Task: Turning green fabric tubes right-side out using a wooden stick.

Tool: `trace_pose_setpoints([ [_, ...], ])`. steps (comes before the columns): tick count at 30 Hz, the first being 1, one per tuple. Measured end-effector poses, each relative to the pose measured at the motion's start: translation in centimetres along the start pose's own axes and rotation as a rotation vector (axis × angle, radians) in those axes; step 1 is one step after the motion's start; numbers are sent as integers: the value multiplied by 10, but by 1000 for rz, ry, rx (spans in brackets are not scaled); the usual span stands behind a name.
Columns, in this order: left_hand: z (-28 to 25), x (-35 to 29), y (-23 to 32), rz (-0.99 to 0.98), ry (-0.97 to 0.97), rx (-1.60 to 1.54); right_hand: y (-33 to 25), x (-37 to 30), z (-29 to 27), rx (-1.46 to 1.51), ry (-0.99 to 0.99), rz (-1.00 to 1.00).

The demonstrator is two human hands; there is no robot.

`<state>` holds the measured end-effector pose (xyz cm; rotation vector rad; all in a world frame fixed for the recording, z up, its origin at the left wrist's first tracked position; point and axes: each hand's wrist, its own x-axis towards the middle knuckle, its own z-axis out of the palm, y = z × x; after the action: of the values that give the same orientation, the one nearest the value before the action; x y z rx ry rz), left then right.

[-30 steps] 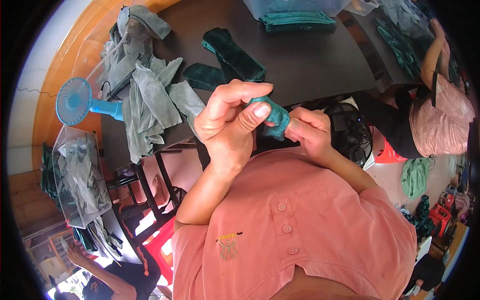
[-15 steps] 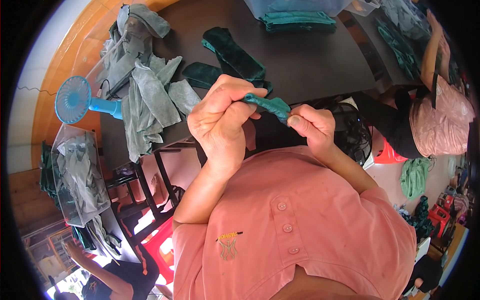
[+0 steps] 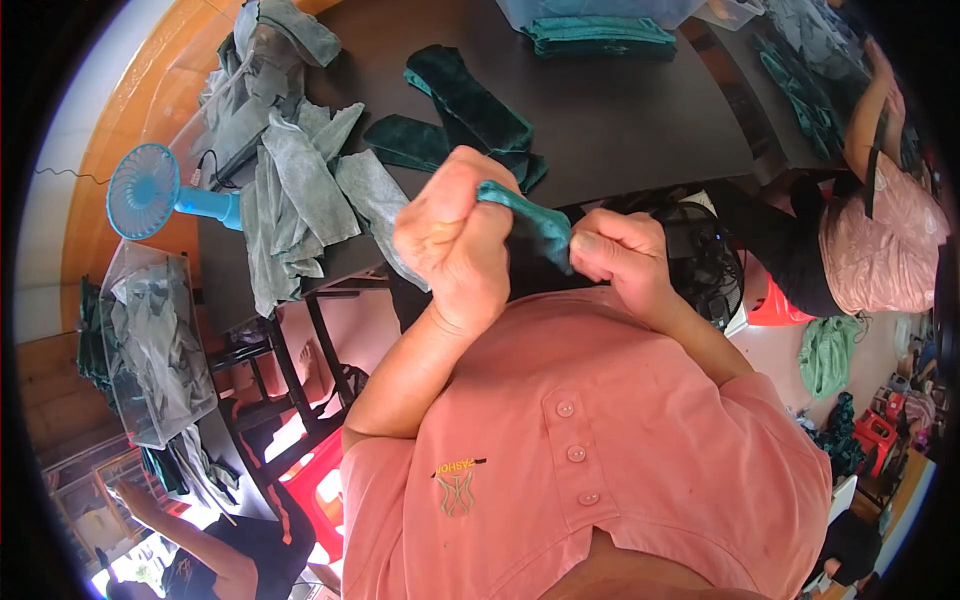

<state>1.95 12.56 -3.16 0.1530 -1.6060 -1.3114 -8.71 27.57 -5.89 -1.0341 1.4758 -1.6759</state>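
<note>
A narrow piece of green velvet cloth (image 3: 540, 222) is stretched between my two hands, in front of my chest. My left hand (image 3: 455, 240) is closed in a fist around its upper left end. Thumb and curled fingers of my right hand (image 3: 625, 258) pinch the lower right end. Beyond them, on the dark table (image 3: 640, 110), lie dark green velvet strips (image 3: 465, 100), some crossing each other. To the left of my left hand, grey-green cloth strips (image 3: 310, 185) hang over the table's near edge.
A blue fan (image 3: 143, 190) stands at the left. A clear box (image 3: 155, 340) there holds grey cloth. Folded teal cloth (image 3: 600, 38) lies before a plastic bin (image 3: 600, 10) at the back. Co-workers sit at the right (image 3: 880, 230) and lower left (image 3: 205, 560).
My left hand has shifted slightly right and turned, its fist closing more around the cloth. My right hand has moved slightly left. The cloth now slopes more steeply down to the right.
</note>
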Motion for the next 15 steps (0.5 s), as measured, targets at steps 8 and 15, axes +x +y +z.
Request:
trace_pose_setpoints([
  [8, -1, 4, 15, -135, -42, 39, -1, -1, 0, -269, 140, -217],
  [15, 2, 5, 19, -238, -132, -46, 0, 3, -4, -450, 154, -451],
])
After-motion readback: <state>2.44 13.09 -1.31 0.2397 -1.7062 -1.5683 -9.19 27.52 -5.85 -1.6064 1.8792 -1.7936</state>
